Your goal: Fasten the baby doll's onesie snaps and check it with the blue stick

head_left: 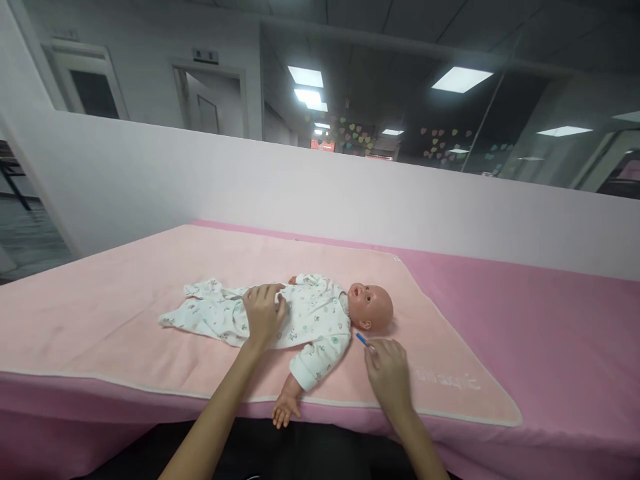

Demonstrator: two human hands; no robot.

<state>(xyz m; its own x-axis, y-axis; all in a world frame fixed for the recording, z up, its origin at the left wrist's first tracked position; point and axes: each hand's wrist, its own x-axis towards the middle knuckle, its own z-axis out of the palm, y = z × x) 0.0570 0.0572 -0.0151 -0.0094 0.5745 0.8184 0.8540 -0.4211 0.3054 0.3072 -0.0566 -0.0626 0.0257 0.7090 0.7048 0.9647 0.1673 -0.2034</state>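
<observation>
A baby doll (320, 313) in a white patterned sleepsuit lies on its back, head to the right. One of its arms reaches past the bed's front edge. Over the doll's waist is my left hand (263, 313), fingers loosely curved and thumb apart, with nothing visible in it. It touches or nearly touches the cloth; I cannot tell which. Beside the doll's head and shoulder, my right hand (389, 373) pinches a thin blue-ended stick (362, 339). Its blue end points up and left towards the doll's neck, and my fingers cover the rest.
A peach blanket (120, 293) with a pale border lies under the doll, over a pink bed cover (560, 333). Behind the bed stands a low white wall (350, 193) topped by a glass pane (395, 87). Bed's front edge is close to my body.
</observation>
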